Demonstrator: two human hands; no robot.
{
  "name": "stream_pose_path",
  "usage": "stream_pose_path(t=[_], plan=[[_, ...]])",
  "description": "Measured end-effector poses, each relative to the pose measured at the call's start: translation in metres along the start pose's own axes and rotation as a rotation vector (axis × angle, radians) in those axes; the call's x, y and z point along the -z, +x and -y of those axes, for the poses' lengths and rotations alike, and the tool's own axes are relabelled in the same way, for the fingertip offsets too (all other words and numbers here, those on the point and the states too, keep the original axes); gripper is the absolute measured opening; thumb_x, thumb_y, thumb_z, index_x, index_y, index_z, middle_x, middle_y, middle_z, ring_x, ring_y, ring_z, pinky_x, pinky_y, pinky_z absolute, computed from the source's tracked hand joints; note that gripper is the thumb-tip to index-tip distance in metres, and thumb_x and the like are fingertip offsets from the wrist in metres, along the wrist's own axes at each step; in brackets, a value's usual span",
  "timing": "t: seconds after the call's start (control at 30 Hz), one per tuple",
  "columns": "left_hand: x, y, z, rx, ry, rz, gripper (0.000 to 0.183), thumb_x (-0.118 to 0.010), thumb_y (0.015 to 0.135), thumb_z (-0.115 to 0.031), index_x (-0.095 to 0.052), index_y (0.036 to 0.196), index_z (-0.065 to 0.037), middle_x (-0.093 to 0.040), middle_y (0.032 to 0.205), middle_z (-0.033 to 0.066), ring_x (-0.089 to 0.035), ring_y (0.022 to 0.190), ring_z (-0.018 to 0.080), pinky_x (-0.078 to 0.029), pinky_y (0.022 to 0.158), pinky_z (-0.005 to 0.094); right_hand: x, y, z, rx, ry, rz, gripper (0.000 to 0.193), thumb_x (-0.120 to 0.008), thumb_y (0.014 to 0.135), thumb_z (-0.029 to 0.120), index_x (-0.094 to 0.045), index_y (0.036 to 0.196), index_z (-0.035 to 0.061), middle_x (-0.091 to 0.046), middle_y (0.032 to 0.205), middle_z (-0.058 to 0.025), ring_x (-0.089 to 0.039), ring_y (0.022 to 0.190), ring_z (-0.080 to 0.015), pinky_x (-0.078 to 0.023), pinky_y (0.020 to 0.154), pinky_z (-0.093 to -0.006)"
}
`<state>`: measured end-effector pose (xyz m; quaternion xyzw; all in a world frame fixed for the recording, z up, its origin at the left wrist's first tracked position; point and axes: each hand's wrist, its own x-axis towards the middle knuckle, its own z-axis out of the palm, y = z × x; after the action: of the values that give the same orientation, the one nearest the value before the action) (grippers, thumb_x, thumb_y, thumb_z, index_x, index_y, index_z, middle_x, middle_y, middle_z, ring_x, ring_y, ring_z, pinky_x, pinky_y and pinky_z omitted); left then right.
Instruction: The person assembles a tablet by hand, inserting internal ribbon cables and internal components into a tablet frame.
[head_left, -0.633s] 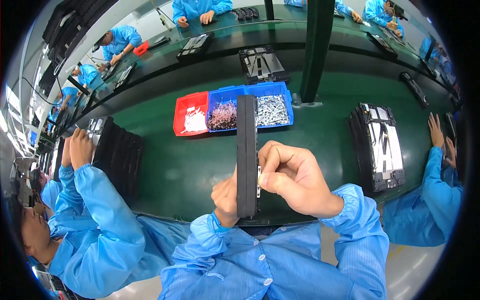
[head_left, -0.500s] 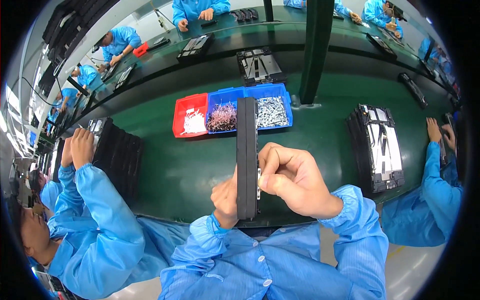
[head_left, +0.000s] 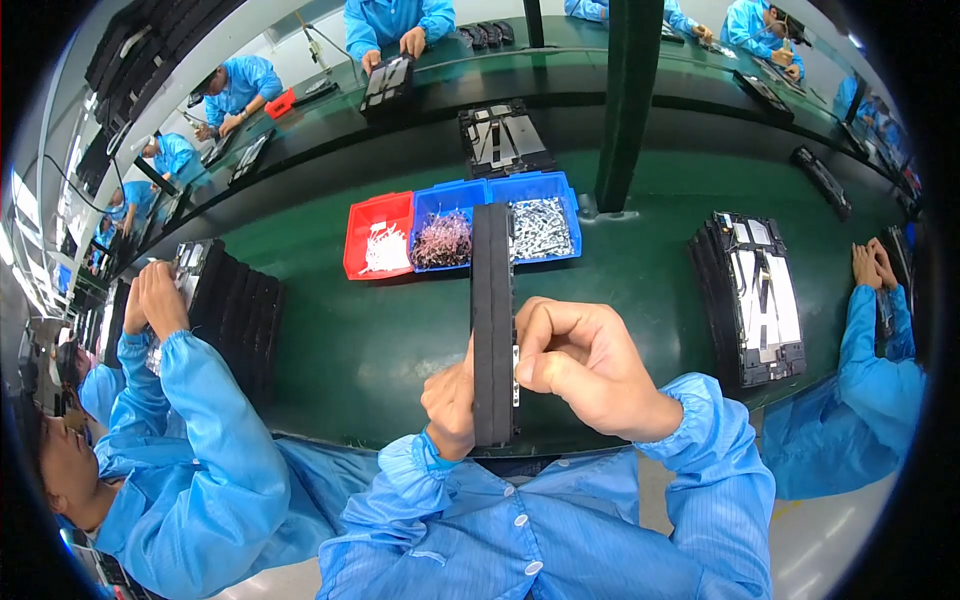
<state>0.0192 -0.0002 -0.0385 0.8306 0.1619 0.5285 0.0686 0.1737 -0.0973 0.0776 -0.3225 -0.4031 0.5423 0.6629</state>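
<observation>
A thick black electronics housing (head_left: 491,330) stands on edge in front of me, its dark ribbed side facing up. My left hand (head_left: 450,400) grips it from the left, its fingers partly hidden behind it. On its right face, small parts and a narrow silver strip (head_left: 516,375) show edge-on. My right hand (head_left: 590,370) is closed in a pinch against that face beside the strip; what lies between thumb and forefinger is hidden.
Beyond the housing stand a red bin (head_left: 352,240) of white pieces, a blue bin (head_left: 420,195) of pinkish wired parts and another blue bin (head_left: 574,215) of silvery pieces. Housing stacks (head_left: 750,300) stand right and left (head_left: 235,320). A green post (head_left: 628,110) rises behind; co-workers sit on both sides.
The held housing and both my hands have barely shifted. The open housing behind the bins has slid left. Across the bench, a co-worker's hands now hold a housing.
</observation>
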Motion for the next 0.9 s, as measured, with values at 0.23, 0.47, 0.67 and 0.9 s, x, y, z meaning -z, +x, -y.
stream_pose_path(t=[0.23,0.47,0.67,0.9], plan=[[0.004,0.013,-0.005,-0.086,0.011,0.028,0.063,-0.078,0.072,-0.003,-0.057,0.128,0.015,-0.068,0.068,0.0111,-0.068,0.055,0.0193,-0.052,0.050,0.0292,-0.001,0.003,0.002,-0.019,0.028,-0.088,0.001,-0.059,0.089,-0.002,-0.058,0.089,-0.0012,-0.064,0.086,-0.0058,-0.063,0.083,-0.0101,-0.052,0.077,-0.0271],[0.002,0.011,-0.004,-0.110,-0.051,0.057,0.065,-0.078,0.073,-0.007,-0.055,0.130,0.017,-0.063,0.062,0.0085,-0.061,0.048,0.0150,-0.047,0.045,0.0292,-0.003,-0.003,-0.005,-0.024,0.096,-0.114,0.019,-0.056,0.086,-0.004,-0.046,0.100,0.0033,-0.053,0.093,-0.0042,-0.053,0.086,-0.0091,-0.047,0.077,-0.0271],[0.001,0.014,-0.006,-0.104,-0.146,0.112,0.063,-0.076,0.077,-0.011,-0.055,0.129,0.017,-0.061,0.060,0.0081,-0.059,0.046,0.0143,-0.046,0.044,0.0291,-0.013,-0.026,-0.037,0.240,0.175,-0.116,0.040,-0.060,0.081,-0.004,-0.036,0.111,0.0074,-0.043,0.104,-0.0071,-0.041,0.096,-0.0156,-0.034,0.087,-0.0317],[0.016,0.038,-0.046,0.760,-0.753,-0.047,0.020,-0.069,0.087,-0.011,-0.065,0.101,0.003,-0.066,0.078,0.0040,-0.063,0.063,0.0130,-0.051,0.059,0.0261,0.055,-0.064,0.013,0.294,-1.095,-0.413,0.054,-0.066,0.093,0.030,-0.050,0.133,-0.0037,-0.058,0.122,-0.0153,-0.055,0.100,-0.0199,-0.043,0.084,-0.0324]])
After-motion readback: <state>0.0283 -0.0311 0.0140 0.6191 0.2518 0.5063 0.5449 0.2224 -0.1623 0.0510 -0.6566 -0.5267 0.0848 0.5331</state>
